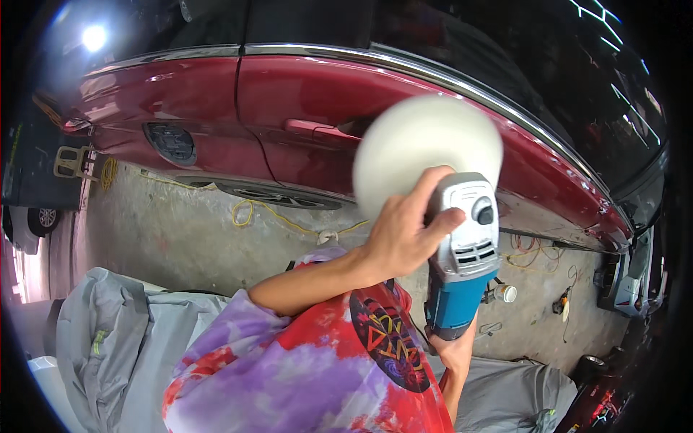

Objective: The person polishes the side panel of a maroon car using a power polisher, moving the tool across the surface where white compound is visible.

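A rotary polisher with a teal body and a silver gear head is held across the front of my torso. My left hand grips it beside the silver head, thumb over the edge of the casing. At the rear end my right hand wraps around the polisher, partly hidden beneath it. The white round polishing pad is blurred as if spinning. It overlaps the red car door just right of the door handle; whether it presses on the paint I cannot tell.
Chrome trim runs below the dark car windows. A yellow cord lies on the concrete floor. Behind me are grey covers. A white container and a small corded tool sit to the right.
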{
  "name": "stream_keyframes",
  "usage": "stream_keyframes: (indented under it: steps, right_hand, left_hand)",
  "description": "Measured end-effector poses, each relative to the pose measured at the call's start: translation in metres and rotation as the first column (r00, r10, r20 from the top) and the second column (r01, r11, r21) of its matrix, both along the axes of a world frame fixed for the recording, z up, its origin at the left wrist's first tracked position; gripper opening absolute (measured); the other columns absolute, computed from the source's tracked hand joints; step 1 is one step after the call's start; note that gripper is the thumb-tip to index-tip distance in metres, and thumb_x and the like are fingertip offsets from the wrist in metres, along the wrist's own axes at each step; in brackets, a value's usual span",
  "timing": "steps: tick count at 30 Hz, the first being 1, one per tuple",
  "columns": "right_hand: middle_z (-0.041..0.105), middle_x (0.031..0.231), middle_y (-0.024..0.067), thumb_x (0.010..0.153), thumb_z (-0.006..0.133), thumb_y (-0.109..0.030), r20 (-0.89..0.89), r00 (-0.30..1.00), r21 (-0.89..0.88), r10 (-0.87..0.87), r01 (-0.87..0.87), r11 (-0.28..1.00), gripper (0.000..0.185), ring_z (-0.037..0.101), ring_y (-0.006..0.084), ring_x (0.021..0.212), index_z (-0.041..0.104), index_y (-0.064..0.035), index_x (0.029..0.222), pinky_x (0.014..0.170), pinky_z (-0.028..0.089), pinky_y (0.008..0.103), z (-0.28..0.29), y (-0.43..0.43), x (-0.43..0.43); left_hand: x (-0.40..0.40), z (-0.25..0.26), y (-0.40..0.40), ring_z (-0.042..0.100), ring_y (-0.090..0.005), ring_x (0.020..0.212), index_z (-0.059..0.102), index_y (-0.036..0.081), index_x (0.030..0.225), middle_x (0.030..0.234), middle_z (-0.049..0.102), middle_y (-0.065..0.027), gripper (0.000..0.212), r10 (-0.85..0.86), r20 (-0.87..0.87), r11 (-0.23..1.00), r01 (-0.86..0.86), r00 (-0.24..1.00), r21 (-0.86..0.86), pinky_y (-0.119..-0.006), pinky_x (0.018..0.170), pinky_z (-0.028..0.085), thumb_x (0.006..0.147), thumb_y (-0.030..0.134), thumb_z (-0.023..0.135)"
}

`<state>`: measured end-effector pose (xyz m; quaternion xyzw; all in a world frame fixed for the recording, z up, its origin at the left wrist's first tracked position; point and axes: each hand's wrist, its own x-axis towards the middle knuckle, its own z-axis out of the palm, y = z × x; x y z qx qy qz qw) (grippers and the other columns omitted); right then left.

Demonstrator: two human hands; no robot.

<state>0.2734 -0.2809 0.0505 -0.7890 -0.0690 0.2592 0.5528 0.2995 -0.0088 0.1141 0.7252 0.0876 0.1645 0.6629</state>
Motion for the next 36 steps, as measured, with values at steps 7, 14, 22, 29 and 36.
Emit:
stream_keyframes:
  steps: [7,14,22,29,36]
  right_hand:
    - [0.058,0.113,0.0165,0.057,0.079,-0.005,0.205,0.969,-0.143,0.135,-0.106,0.984,0.087,0.060,0.0257,0.098,0.037,-0.0020,0.133,0.084,0.049,0.0368,0.006,0.012,0.010]
    - [0.062,0.113,0.0275,0.063,0.086,-0.018,0.202,0.870,-0.088,0.449,-0.441,0.893,0.097,0.063,0.0425,0.104,0.031,-0.0063,0.141,0.089,0.051,0.0442,0.037,0.105,0.031]
    - [0.057,0.123,0.0301,0.068,0.086,-0.037,0.166,0.717,0.050,0.677,-0.692,0.720,0.112,0.057,0.0487,0.111,0.013,-0.0119,0.150,0.094,0.048,0.0481,0.078,0.122,0.038]
    - [0.046,0.136,0.0231,0.053,0.095,-0.034,0.090,0.958,0.127,0.272,-0.281,0.951,0.130,0.050,0.0325,0.123,0.014,0.0004,0.149,0.104,0.040,0.0421,0.060,0.009,0.011]
    - [0.045,0.135,0.0197,0.052,0.096,-0.034,-0.226,0.974,0.223,-0.012,0.063,0.973,0.132,0.049,0.0266,0.122,0.013,0.0037,0.148,0.102,0.040,0.0388,0.048,-0.012,-0.007]
  left_hand:
    - [-0.017,0.003,0.007,0.065,-0.0218,0.085,0.046,0.001,0.129,0.096,0.065,-0.0160,0.055,0.201,0.057,0.975,-0.206,0.978,0.088,-0.034,0.075,0.050,0.097,0.044,0.053]
    - [-0.076,-0.001,0.076,0.055,-0.0205,0.108,0.048,-0.004,0.128,0.119,0.057,-0.0164,0.064,0.628,0.177,0.735,-0.652,0.758,0.186,-0.033,0.096,0.042,0.102,0.052,0.034]
    - [-0.088,0.039,0.104,0.054,-0.0223,0.114,0.047,-0.005,0.131,0.124,0.056,-0.0163,0.077,0.691,0.135,0.721,-0.690,0.710,-0.063,-0.036,0.101,0.041,0.098,0.063,0.029]
    - [-0.008,0.044,0.024,0.054,-0.0119,0.081,0.048,0.001,0.131,0.091,0.060,-0.0088,0.050,0.257,0.101,0.937,-0.273,0.961,0.218,-0.030,0.073,0.044,0.101,0.041,0.044]
    - [0.024,0.043,-0.010,0.068,-0.0244,0.062,0.044,0.003,0.132,0.067,0.064,-0.0169,0.056,0.099,0.018,0.984,-0.101,0.995,0.146,-0.035,0.056,0.048,0.095,0.044,0.056]
